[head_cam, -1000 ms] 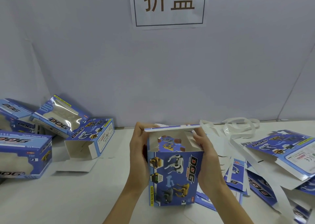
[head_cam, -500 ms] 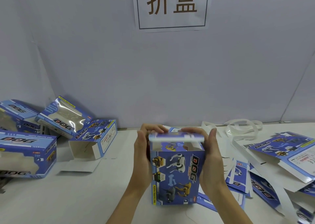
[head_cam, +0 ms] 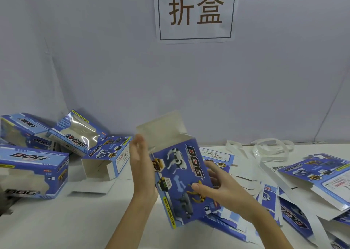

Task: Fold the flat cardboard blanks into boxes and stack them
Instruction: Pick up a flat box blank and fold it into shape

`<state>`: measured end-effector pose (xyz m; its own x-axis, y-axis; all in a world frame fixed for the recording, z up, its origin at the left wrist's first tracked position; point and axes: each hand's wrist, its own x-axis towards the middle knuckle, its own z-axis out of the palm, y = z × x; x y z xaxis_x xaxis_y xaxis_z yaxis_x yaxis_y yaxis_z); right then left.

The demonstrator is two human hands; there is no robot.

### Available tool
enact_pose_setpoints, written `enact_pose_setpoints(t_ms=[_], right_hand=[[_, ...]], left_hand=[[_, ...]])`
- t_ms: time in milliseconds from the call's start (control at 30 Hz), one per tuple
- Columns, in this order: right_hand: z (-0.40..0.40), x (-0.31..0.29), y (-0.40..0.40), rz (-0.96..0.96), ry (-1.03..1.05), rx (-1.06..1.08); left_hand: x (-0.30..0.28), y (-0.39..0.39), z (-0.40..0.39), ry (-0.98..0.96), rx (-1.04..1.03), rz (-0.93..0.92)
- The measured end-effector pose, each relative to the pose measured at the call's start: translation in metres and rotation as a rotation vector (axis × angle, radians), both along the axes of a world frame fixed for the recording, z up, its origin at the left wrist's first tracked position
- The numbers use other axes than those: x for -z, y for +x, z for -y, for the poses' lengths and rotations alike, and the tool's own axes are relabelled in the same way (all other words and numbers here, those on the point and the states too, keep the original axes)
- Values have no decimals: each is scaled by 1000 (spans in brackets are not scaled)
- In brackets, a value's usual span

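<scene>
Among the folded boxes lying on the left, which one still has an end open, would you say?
The box nearest the left hand: its white inside shows and a flap lies flat on the table. The others' ends look closed.

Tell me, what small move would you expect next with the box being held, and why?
Probably folding the raised top flap down. The box is tilted in the right hand, thumb on its printed front, the flap standing open and the white inside showing. The left hand lies flat-fingered at its side, near that flap.
</scene>
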<state>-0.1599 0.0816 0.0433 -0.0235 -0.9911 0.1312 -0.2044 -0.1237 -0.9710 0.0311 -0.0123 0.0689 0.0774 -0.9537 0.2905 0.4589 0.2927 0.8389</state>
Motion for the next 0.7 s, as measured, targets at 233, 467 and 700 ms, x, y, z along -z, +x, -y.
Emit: enact_pose_setpoints(t_ms=[233,467,700], right_hand=[[11,16,41,53,-262,349],[4,25,53,-217,-450,277],[10,13,42,384,90,152]], left_hand=[[22,-17,-7,-364,-157,523],[24,2,6,72,309,180],[34,11,12,187,339,91]])
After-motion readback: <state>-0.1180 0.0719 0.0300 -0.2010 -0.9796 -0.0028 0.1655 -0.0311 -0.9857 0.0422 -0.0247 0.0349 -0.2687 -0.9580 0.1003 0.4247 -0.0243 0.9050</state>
